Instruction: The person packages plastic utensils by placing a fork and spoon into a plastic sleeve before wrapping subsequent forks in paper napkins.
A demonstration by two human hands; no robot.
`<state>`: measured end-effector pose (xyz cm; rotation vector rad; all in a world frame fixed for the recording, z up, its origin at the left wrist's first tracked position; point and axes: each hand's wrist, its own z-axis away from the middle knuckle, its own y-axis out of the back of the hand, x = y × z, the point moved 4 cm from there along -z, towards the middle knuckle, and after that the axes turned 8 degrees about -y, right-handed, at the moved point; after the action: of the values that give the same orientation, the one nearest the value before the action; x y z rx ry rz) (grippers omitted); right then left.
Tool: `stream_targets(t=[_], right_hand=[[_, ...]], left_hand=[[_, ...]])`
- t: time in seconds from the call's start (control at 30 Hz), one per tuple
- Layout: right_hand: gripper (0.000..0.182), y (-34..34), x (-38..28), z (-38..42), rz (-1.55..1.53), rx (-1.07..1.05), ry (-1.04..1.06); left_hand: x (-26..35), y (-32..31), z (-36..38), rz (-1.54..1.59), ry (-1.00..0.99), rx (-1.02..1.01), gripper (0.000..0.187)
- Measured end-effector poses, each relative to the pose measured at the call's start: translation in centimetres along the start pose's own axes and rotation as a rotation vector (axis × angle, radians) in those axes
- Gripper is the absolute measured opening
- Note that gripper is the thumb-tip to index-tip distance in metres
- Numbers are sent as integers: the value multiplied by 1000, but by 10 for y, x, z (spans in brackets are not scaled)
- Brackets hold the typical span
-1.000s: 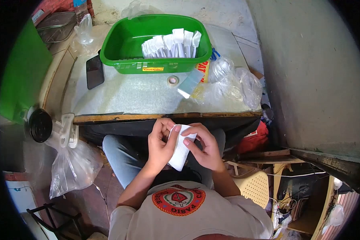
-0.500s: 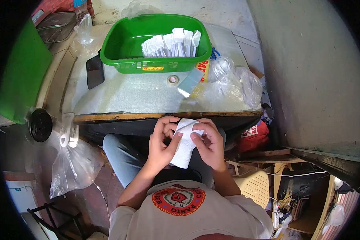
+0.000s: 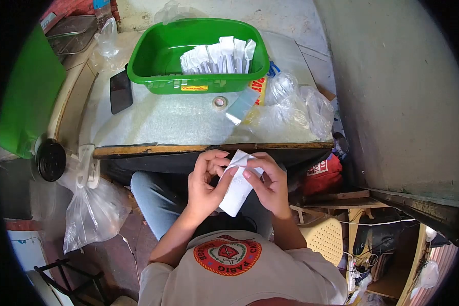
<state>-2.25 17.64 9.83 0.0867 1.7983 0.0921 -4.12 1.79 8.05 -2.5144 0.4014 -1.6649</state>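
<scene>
Between my hands, in front of the table's edge, is a white folded tissue [image 3: 235, 193], tilted, with a pointed fold at its top. My left hand [image 3: 207, 178] pinches its left side with the thumb on the paper. My right hand [image 3: 268, 182] holds its upper right side between thumb and fingers. Past the table edge stands a green basin [image 3: 153, 85] holding several white wrapped bundles [image 3: 219, 57] lined up side by side. A roll of tape [image 3: 220, 103] and a clear plastic sleeve [image 3: 241, 104] lie before the basin.
A black phone [image 3: 121, 92] lies on the left of the table [image 3: 163, 120]. Clear plastic bags [image 3: 296, 104] are at its right. A knotted plastic bag [image 3: 94, 217] hangs at the lower left. A yellow stool [image 3: 324, 238] stands at the lower right.
The tissue's top now shows a pointed fold, and its lower end has shifted slightly right and down. My right fingers have moved a little on its upper edge.
</scene>
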Motion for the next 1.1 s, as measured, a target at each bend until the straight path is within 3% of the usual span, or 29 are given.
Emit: stream_targets(t=[0.7,0.8,0.87,0.9,1.1], right_hand=[[32,7,-20,-7,155,20,102],[32,9,-20,-9,102,-43,95],[32,8,-23,-12,93,-68,83],[31,8,-24,-13,86,-96,77],[34,14,-25,-18,108,-183,73]], left_hand=[[14,-2,-1,31,-176,-71,42],[15,1,-7,51,-169,-187,38],[27,0,-14,-77,-139,-412,22],[28,-2,-14,-39,-118,-411,19],[28,1,-20,-70,-53,-566,34]])
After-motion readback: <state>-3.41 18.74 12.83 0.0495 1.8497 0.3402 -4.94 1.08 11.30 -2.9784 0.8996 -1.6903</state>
